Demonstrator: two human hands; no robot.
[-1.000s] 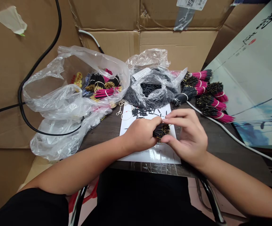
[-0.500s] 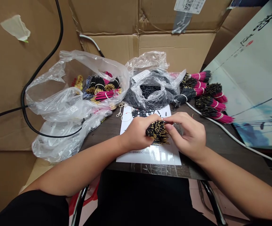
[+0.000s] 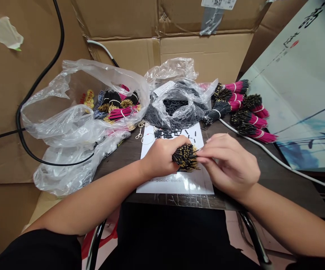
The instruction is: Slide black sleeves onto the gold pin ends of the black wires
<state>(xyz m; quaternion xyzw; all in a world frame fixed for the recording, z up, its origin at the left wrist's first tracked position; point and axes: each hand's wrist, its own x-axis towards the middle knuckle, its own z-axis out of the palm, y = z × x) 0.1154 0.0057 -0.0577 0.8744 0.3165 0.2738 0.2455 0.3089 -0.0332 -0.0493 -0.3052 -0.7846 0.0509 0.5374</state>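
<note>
Left hand with fingers clamped on one black wire bundle, right hand with fingers together touching its gold pins, six pink-and-black bundles at 2 o'clock on the desk

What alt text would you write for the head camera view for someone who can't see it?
A person's left hand grips a bundle of black wires with gold tips above a printed white sheet, the right hand's fingers touching its end. Behind them, on a dark table, lie plastic bags and bundles of pink-and-black wires.
</note>
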